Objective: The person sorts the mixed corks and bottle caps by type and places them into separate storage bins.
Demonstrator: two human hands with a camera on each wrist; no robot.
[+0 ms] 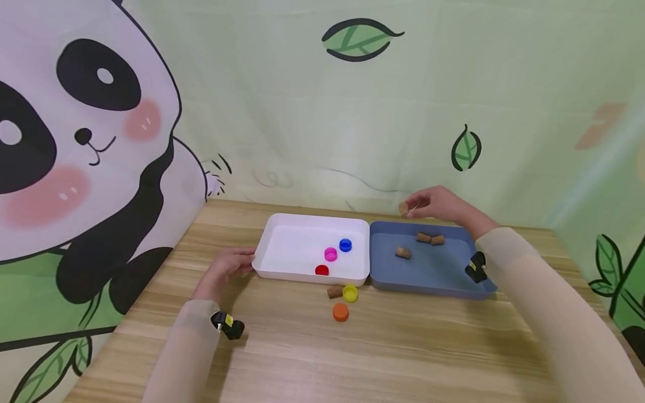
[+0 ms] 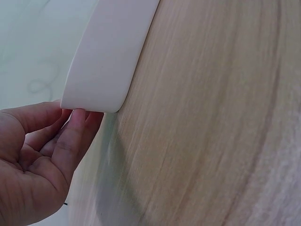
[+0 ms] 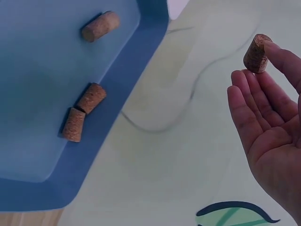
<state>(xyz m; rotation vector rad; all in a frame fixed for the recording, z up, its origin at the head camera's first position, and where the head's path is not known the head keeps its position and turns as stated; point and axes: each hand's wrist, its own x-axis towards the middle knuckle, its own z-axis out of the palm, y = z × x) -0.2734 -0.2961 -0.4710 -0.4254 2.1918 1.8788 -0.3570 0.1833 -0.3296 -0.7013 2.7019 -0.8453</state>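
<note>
In the head view my left hand (image 1: 229, 267) touches the left end of a white tray (image 1: 297, 240); in the left wrist view its fingertips rest against the tray's end, without curling round it. A red cap (image 1: 322, 270), a pink cap (image 1: 330, 254) and a blue cap (image 1: 345, 245) lie in this tray. My right hand (image 1: 437, 204), raised above the back edge of a blue-grey tray (image 1: 388, 275), pinches a cork (image 3: 256, 54) between thumb and fingers. Inside that tray lie a single cork (image 1: 403, 253) and two touching corks (image 3: 82, 110).
In front of the trays, a cork (image 1: 335, 291) lies beside a yellow cap (image 1: 350, 293), and an orange cap (image 1: 340, 312) is nearer. The two trays stand side by side on a wooden table (image 1: 403, 347). A printed cloth (image 1: 282, 112) hangs behind the table.
</note>
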